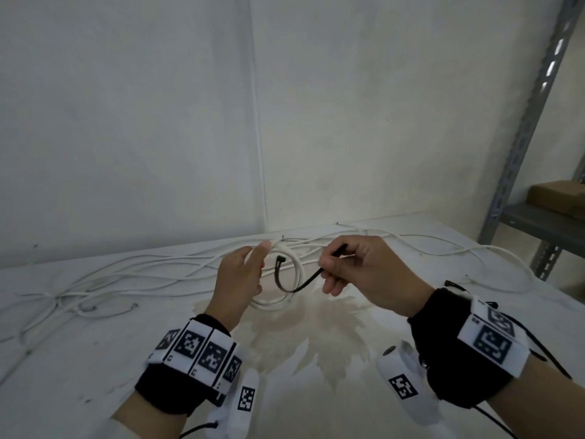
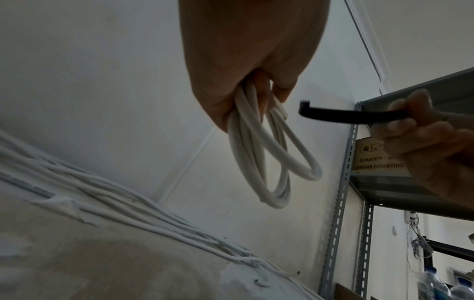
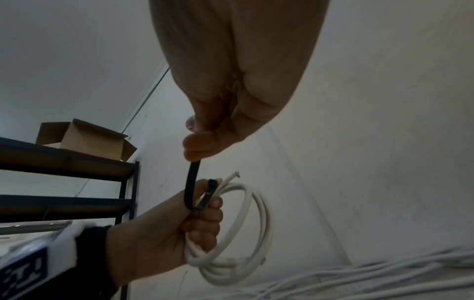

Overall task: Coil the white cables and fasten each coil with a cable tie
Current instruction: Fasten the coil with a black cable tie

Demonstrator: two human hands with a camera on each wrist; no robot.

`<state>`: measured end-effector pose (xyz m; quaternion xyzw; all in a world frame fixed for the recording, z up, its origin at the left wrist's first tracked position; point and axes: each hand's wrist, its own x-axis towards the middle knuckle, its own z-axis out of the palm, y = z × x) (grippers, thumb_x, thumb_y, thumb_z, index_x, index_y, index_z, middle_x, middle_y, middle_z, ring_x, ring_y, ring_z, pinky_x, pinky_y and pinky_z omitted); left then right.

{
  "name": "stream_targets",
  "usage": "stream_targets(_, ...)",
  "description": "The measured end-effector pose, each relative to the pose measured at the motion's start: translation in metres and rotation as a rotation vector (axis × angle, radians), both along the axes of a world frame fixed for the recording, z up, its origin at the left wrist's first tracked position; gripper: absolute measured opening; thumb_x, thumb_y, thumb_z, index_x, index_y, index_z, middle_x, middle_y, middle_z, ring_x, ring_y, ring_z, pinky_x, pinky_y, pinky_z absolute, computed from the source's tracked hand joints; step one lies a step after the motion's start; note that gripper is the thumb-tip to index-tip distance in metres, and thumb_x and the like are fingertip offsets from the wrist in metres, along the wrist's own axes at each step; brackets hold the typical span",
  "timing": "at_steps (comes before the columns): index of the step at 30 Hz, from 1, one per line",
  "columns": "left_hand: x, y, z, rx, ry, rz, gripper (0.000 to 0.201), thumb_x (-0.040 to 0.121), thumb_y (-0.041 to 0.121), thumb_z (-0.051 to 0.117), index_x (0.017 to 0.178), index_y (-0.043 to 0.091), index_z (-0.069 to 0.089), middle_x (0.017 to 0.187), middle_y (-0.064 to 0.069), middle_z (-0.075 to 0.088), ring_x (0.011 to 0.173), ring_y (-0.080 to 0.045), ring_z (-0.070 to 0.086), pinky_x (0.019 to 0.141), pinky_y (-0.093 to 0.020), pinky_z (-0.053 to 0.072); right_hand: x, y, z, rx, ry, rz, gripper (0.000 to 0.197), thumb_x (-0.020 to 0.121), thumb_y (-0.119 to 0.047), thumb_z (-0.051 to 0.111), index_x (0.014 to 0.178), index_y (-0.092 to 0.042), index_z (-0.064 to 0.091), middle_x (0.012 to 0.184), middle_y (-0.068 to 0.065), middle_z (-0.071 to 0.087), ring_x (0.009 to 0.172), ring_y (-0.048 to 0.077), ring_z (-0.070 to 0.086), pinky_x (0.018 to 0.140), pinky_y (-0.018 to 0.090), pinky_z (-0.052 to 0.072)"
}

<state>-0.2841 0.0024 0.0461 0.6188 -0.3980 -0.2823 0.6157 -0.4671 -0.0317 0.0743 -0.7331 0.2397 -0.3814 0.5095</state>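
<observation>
My left hand (image 1: 242, 274) grips a small coil of white cable (image 1: 292, 280) and holds it up above the table; the coil (image 2: 264, 160) hangs from its curled fingers. My right hand (image 1: 351, 267) pinches the tail of a black cable tie (image 1: 294, 285) between thumb and forefinger. The tie (image 3: 191, 190) curves in a U, its head end (image 3: 212, 183) lying against the coil (image 3: 246, 229) by the left fingers. The tie (image 2: 341, 116) is not closed into a loop.
Several loose white cables (image 1: 133, 274) lie spread along the back of the white table (image 1: 95, 359), near the wall. A grey metal shelf rack (image 1: 519, 185) with a cardboard box (image 1: 557, 198) stands at the right.
</observation>
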Motion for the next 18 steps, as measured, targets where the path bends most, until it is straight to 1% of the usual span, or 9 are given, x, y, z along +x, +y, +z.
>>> stream_targets(2, 0.000, 0.001, 0.000, 0.000, 0.005, -0.001, 0.039, 0.090, 0.029, 0.056, 0.057, 0.013, 0.044, 0.053, 0.001, 0.036, 0.048, -0.013, 0.033, 0.050, -0.026, 0.032, 0.005, 0.002, -0.005, -0.033, 0.081, 0.036, 0.023, 0.086, 0.005, 0.054, 0.068, -0.009, 0.057, 0.056, 0.000, 0.057, 0.048, 0.011, 0.061, 0.048, 0.019, 0.050)
stream_targets(5, -0.003, 0.003, 0.000, -0.010, 0.010, -0.019, 0.029, 0.089, 0.030, 0.058, 0.065, 0.014, 0.051, 0.052, 0.001, 0.037, 0.046, -0.012, 0.033, 0.049, -0.026, 0.032, 0.012, -0.001, -0.011, -0.106, 0.160, -0.001, 0.025, 0.087, 0.004, 0.055, 0.069, -0.013, 0.056, 0.058, 0.001, 0.055, 0.048, 0.008, 0.060, 0.050, 0.020, 0.051)
stream_targets(8, -0.010, 0.004, -0.002, -0.020, 0.009, -0.037, 0.011, 0.088, 0.028, 0.059, 0.085, 0.018, 0.057, 0.054, 0.000, 0.039, 0.045, -0.011, 0.035, 0.047, -0.024, 0.033, 0.020, -0.004, -0.012, -0.184, 0.113, -0.072, 0.028, 0.087, 0.006, 0.054, 0.071, -0.016, 0.056, 0.058, 0.002, 0.056, 0.048, 0.004, 0.059, 0.053, 0.018, 0.051)
stream_targets(10, -0.013, 0.004, -0.004, -0.017, 0.022, -0.053, 0.015, 0.088, 0.028, 0.059, 0.099, 0.018, 0.057, 0.054, 0.000, 0.039, 0.044, -0.009, 0.036, 0.044, -0.023, 0.033, 0.024, -0.003, -0.013, -0.247, 0.075, -0.095, 0.030, 0.086, 0.007, 0.054, 0.071, -0.019, 0.057, 0.058, 0.001, 0.058, 0.050, 0.005, 0.060, 0.057, 0.017, 0.052)
stream_targets(12, -0.013, 0.002, -0.004, -0.011, 0.040, -0.067, 0.020, 0.088, 0.028, 0.059, 0.104, 0.016, 0.059, 0.053, 0.001, 0.037, 0.041, -0.006, 0.035, 0.042, -0.021, 0.033, 0.026, 0.000, -0.015, -0.321, 0.049, -0.114, 0.028, 0.085, 0.009, 0.054, 0.073, -0.016, 0.058, 0.059, -0.001, 0.058, 0.053, 0.007, 0.060, 0.058, 0.016, 0.051)
stream_targets(14, -0.012, 0.000, -0.004, -0.012, 0.064, -0.070, 0.019, 0.088, 0.027, 0.059, 0.101, 0.013, 0.062, 0.051, 0.001, 0.034, 0.039, -0.007, 0.032, 0.044, -0.023, 0.031, 0.026, 0.001, -0.017, -0.393, 0.018, -0.142, 0.022, 0.084, 0.011, 0.054, 0.077, -0.008, 0.062, 0.060, -0.005, 0.058, 0.056, 0.007, 0.061, 0.057, 0.015, 0.050)
stream_targets(16, -0.010, -0.001, -0.003, -0.015, 0.088, -0.076, 0.014, 0.088, 0.026, 0.060, 0.091, 0.014, 0.065, 0.048, 0.002, 0.033, 0.039, -0.008, 0.030, 0.045, -0.024, 0.030, 0.023, -0.001, -0.020, -0.451, -0.028, -0.163, 0.016, 0.083, 0.011, 0.054, 0.080, -0.001, 0.065, 0.063, -0.008, 0.058, 0.057, 0.003, 0.061, 0.057, 0.014, 0.050)
stream_targets(18, -0.008, -0.001, -0.004, -0.023, 0.101, -0.090, 0.013, 0.089, 0.025, 0.059, 0.080, 0.017, 0.065, 0.045, 0.003, 0.032, 0.038, -0.009, 0.028, 0.044, -0.021, 0.031, 0.019, -0.002, -0.021, -0.478, -0.065, -0.181, 0.014, 0.082, 0.009, 0.055, 0.081, 0.000, 0.066, 0.065, -0.008, 0.058, 0.057, -0.001, 0.060, 0.057, 0.010, 0.047)
